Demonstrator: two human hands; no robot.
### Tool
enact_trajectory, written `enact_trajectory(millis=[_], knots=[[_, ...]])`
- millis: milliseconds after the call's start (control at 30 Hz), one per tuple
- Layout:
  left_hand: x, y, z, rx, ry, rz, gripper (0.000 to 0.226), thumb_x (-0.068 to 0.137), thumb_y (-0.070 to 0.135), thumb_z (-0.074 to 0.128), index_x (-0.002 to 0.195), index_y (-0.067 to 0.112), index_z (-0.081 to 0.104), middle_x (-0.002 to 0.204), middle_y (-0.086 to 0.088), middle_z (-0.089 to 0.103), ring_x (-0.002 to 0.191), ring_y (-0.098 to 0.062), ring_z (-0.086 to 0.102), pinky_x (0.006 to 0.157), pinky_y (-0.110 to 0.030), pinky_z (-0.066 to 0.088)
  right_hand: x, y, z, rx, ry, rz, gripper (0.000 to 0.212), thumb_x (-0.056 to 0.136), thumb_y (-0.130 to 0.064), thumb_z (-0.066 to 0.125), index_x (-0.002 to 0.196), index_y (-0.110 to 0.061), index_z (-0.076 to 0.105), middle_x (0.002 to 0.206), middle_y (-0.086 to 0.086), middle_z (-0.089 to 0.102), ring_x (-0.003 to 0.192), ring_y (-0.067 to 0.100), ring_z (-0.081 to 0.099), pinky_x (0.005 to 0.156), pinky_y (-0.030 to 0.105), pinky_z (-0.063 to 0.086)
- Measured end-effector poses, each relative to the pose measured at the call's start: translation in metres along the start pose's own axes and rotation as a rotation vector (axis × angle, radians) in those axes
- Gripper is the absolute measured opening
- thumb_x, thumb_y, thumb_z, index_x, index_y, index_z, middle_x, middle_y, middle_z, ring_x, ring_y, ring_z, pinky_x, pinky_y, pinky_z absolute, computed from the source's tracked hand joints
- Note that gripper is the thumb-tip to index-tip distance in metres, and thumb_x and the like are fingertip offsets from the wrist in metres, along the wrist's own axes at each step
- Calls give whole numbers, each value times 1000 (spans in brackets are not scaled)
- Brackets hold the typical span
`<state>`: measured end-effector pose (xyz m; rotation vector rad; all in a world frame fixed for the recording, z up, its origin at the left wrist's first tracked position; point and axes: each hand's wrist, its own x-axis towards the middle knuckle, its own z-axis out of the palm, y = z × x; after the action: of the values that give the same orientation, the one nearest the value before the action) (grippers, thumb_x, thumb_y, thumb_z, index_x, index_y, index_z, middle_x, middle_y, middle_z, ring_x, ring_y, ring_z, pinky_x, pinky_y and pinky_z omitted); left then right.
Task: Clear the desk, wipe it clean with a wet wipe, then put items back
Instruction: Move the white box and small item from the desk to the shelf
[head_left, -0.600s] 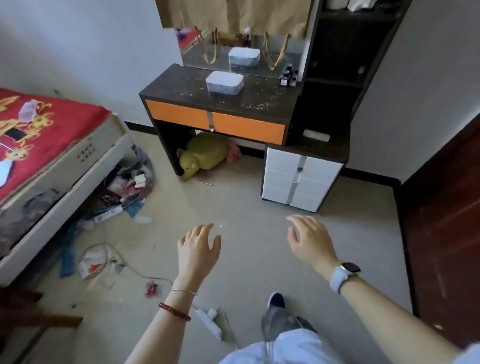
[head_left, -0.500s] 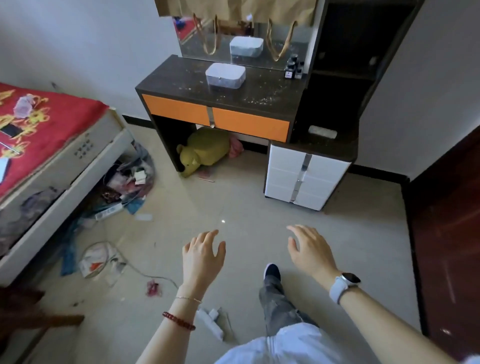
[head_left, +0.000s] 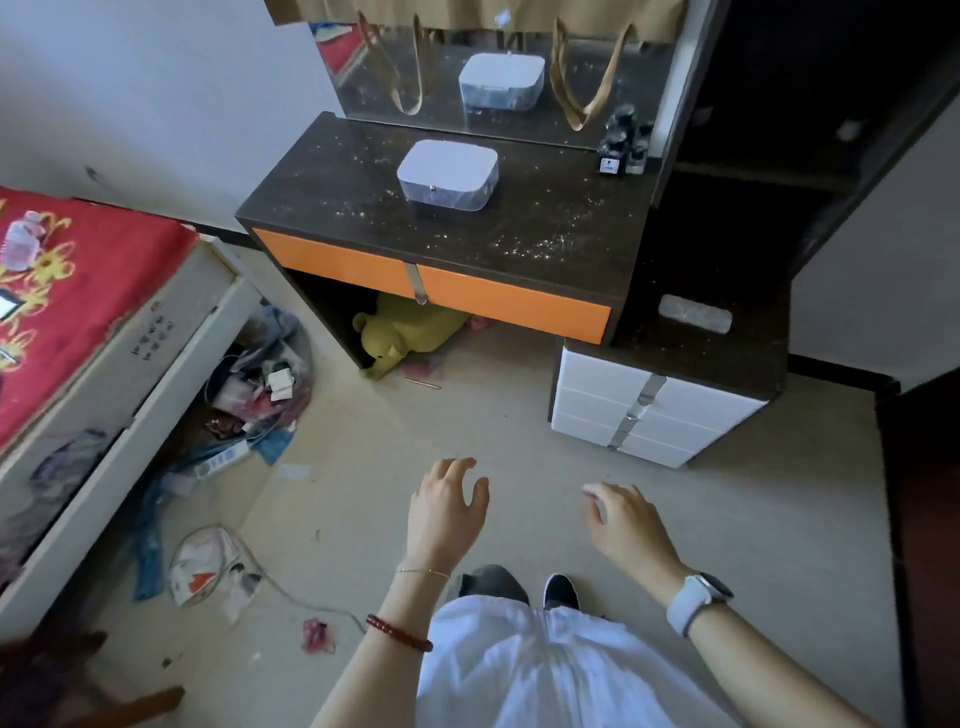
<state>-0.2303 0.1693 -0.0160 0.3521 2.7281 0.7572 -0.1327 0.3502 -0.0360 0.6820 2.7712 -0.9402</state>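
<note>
Our left hand (head_left: 447, 512) and right hand (head_left: 626, 525) hang open and empty, well short of the dark, crumb-speckled worktop (head_left: 363, 197). To clear it well we should lift with both hands, level. On it we count one white rounded lidded box (head_left: 448, 174) mid-surface and a few small dark bottles (head_left: 621, 148) — blurred — at the back right corner.

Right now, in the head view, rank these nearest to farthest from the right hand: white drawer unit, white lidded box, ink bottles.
From the right hand:
1. White drawer unit, on the floor just ahead.
2. White lidded box, mid-desktop, ahead-left.
3. Ink bottles, back right corner by the mirror.
</note>
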Motion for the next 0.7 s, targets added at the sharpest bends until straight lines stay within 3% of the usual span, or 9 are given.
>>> enact_trajectory(millis=[267, 600, 700], knots=[[139, -32, -32, -91, -17, -114, 35, 89, 25, 51, 122, 13, 53, 125, -9, 55, 112, -25, 53, 94, -35, 44, 143, -59, -6, 53, -19, -9, 27, 93, -15, 44, 115, -11, 59, 116, 8, 63, 113, 28, 50, 94, 36, 39], [370, -36, -120, -182, -50, 14, 29, 87, 16, 55, 114, 8, 58, 112, -13, 60, 103, -28, 58, 85, -27, 40, 331, -172, -19, 207, 113, 62, 26, 90, -6, 47, 112, -6, 60, 113, 12, 65, 109, 28, 56, 94, 33, 41], [429, -28, -142, -183, -55, 44, 33, 88, 18, 53, 119, 6, 54, 118, -15, 56, 108, -29, 56, 92, -30, 40, 376, -192, -25, 259, 108, 98, 29, 90, -4, 45, 116, -3, 57, 116, 14, 62, 109, 28, 56, 93, 31, 40]])
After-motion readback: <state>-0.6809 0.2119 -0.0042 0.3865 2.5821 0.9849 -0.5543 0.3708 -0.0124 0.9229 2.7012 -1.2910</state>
